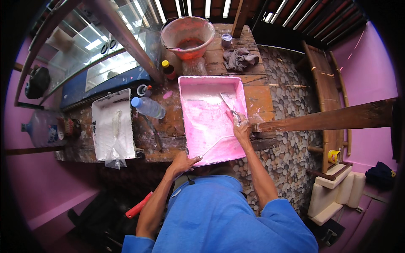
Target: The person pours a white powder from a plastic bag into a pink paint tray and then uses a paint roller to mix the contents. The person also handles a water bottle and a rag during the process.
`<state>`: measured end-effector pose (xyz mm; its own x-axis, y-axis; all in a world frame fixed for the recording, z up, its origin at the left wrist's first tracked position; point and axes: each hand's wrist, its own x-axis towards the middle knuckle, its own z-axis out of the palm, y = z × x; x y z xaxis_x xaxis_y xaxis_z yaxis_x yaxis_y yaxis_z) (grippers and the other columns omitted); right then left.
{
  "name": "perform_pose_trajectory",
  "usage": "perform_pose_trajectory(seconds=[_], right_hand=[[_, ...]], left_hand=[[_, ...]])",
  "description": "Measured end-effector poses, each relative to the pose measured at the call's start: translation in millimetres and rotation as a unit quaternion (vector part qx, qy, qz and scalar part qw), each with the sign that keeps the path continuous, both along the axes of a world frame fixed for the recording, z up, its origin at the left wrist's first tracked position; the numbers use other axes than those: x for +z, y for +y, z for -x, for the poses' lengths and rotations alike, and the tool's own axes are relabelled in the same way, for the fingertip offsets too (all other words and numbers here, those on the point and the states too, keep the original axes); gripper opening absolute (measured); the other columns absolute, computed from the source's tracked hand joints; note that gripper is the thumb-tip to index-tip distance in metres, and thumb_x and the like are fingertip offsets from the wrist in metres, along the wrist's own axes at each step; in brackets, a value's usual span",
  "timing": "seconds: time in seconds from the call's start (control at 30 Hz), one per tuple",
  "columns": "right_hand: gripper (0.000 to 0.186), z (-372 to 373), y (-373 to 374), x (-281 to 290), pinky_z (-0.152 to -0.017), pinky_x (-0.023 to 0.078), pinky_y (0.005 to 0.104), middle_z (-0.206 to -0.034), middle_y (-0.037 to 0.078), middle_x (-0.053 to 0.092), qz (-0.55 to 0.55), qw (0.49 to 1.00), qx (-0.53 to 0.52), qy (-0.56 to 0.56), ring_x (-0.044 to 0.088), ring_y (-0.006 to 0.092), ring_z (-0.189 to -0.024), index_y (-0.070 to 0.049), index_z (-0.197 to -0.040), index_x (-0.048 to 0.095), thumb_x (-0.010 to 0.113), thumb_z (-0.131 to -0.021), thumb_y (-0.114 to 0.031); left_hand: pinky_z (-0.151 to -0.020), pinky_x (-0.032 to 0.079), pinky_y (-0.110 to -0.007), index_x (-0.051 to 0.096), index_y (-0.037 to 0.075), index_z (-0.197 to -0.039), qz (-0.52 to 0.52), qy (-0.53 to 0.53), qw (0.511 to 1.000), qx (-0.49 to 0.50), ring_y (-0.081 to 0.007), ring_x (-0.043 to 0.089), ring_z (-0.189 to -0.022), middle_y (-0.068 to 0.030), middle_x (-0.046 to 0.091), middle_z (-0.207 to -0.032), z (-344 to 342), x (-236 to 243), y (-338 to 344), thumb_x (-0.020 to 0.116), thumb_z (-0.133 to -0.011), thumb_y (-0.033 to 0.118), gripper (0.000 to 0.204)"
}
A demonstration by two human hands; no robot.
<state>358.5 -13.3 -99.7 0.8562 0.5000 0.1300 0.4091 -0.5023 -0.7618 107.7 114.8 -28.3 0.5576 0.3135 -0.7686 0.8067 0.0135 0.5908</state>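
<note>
Scraper [230, 102] lay blade-down in pink tray [211, 118] on bench [168, 122], long axis slanting up-left from right hand [241, 128], clamped on its handle at tray's right wall. Left hand [184, 162] gripped tray's near rim, farther from the blade.

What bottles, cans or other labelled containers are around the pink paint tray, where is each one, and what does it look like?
Clear plastic bottle: lying left of the pink tray, blue cap.
Small dark bottle: upright beside the orange bucket, yellow cap, red label.
Large water jug: far left on its side, clear bluish, blue label.
Yellow can: on the bench at right, round.
Small tin: right of the bucket, greyish lid.
</note>
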Motion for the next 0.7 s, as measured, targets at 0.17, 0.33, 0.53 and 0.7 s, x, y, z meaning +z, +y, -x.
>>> perform_pose_trajectory(seconds=[0.17, 0.33, 0.53, 0.7], right_hand=[[0.024, -11.7, -3.2, -14.3, -0.062, 0.049, 0.0409, -0.079, 0.019, 0.065, 0.000, 0.999, 0.003, -0.035, 0.064, 0.0315, -0.069, 0.003, -0.102, 0.060, 0.059, -0.087, -0.016], [0.019, -6.2, -4.0, 10.0, -0.044, 0.040, 0.0250, -0.069, 0.005, 0.061, -0.103, 0.921, 0.006, 0.375, 0.052, 0.0086, -0.049, -0.003, -0.088, 0.059, 0.064, -0.087, -0.022], [0.022, -5.1, -10.1, 12.9, -0.043, 0.043, 0.0283, -0.065, 0.008, 0.061, -0.119, 0.950, -0.008, 0.289, 0.054, 0.0130, -0.048, -0.001, -0.080, 0.055, 0.058, -0.090, -0.021], [0.023, -13.2, -13.8, -2.4, -0.054, 0.046, 0.0381, -0.064, 0.015, 0.061, -0.031, 0.999, -0.016, 0.036, 0.059, 0.0251, -0.054, 0.001, -0.079, 0.056, 0.053, -0.090, -0.019]], left_hand=[[-0.045, 0.047, -0.030, 0.060, -0.011, -0.090, 0.016, -0.017, 1.000, 0.000, -0.0146, 0.056, -0.050, -0.0101, 0.059, -0.067, -8.8, 18.7, -1.1, 0.070, -0.081, 0.035, 0.047], [-0.047, 0.048, -0.032, 0.061, -0.009, -0.090, 0.017, -0.037, 0.999, 0.032, -0.0163, 0.059, -0.050, -0.0117, 0.061, -0.067, -4.4, 14.9, -4.9, 0.070, -0.079, 0.038, 0.049], [-0.047, 0.049, -0.031, 0.062, -0.009, -0.094, 0.024, -0.019, 0.999, 0.020, -0.0170, 0.059, -0.052, -0.0135, 0.062, -0.072, -6.0, 15.7, -4.0, 0.070, -0.079, 0.037, 0.049], [-0.047, 0.049, -0.031, 0.062, -0.010, -0.092, 0.021, -0.021, 0.999, 0.021, -0.0171, 0.059, -0.051, -0.0133, 0.063, -0.070, -7.2, 17.3, -5.3, 0.070, -0.079, 0.037, 0.050]])
